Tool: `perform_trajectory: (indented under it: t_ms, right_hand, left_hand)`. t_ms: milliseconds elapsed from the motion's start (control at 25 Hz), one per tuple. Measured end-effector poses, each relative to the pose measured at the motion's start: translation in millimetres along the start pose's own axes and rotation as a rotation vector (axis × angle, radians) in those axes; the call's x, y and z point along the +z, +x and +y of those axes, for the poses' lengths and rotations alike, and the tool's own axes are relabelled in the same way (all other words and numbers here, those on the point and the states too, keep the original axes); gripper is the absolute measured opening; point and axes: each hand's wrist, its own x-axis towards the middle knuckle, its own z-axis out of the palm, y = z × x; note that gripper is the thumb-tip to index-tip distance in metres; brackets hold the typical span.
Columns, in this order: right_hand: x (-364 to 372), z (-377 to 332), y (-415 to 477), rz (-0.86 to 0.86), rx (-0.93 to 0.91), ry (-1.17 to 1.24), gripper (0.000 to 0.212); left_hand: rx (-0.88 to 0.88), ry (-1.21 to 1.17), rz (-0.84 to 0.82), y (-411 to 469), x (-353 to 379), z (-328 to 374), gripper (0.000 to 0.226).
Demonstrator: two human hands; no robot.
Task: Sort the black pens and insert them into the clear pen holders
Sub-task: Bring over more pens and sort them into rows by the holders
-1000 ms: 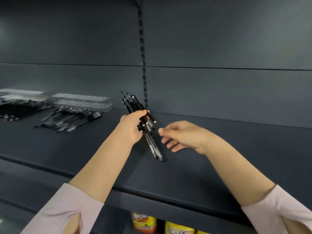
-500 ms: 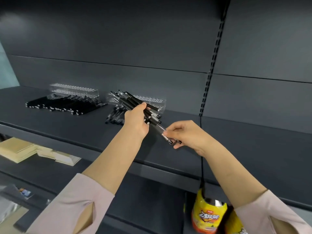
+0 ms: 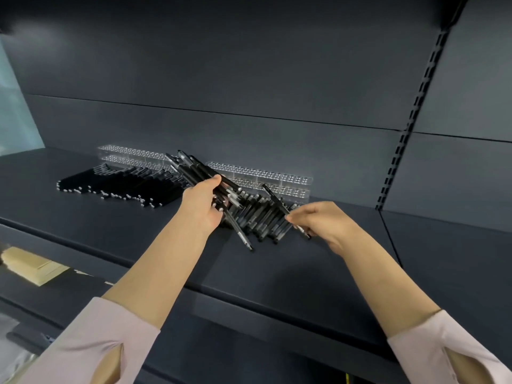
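Observation:
My left hand [image 3: 202, 203] grips a bundle of black pens [image 3: 194, 170] that slants up to the left, above the dark shelf [image 3: 277, 273]. To its right, my right hand [image 3: 318, 220] pinches a single black pen [image 3: 274, 196], tilted up-left over a loose pile of pens [image 3: 257, 214] lying on the shelf. Behind that pile stands a clear pen holder [image 3: 266, 176] with a perforated top. A second clear holder [image 3: 130, 155] stands further left, with a long row of black pens [image 3: 119, 185] laid in front of it.
The shelf's dark back wall rises behind the holders, with a slotted upright [image 3: 407, 128] at the right. Below on the left, a lower shelf carries tan pads [image 3: 30, 263]. The shelf's front edge [image 3: 249, 300] runs across beneath my forearms.
The view has swung and come closer to the holders. My right hand has drawn one pen away from the bundle and now holds it apart over the loose pile.

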Motion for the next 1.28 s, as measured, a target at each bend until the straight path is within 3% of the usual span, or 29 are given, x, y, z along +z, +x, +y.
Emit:
perform_trajectory:
  t_ms: [320,480,680,920,1000,1160,1280]
  right_hand:
    - [47.5,-15.8,28.4,0.193,0.09,-0.07,0.028]
    - [65.1,-20.1,31.3,0.303,0.112,-0.203,0.024]
    - [80.2,-24.3,18.7,0.366,0.083,-0.411,0.025]
    - [87.1,-30.5,1.5,0.464,0.042,-0.424,0.022]
    - [92.6,-38.1,-3.4,0.441,-0.019,-0.357,0.015]
    - [109.5,-59.4,-10.0,0.202,-0.072,-0.324,0.011]
    - [115.1,-64.5,-7.1,0.163,-0.08,-0.234,0.008]
  left_hand:
    - [-0.156,0.178,-0.258,65.3,-0.6,16.8,0.021]
    - [-0.245,0.203,-0.352,92.3,-4.8,27.2,0.01]
    - [-0.321,0.186,-0.425,112.0,-14.0,25.7,0.024]
    - [-0.315,0.148,-0.479,112.1,-5.9,26.0,0.029]
    - [-0.317,0.103,-0.498,111.3,-1.6,25.4,0.026]
    - [-0.316,0.089,-0.526,105.4,-0.4,21.5,0.028]
    - [-0.341,0.065,-0.502,107.1,-3.3,20.2,0.024]
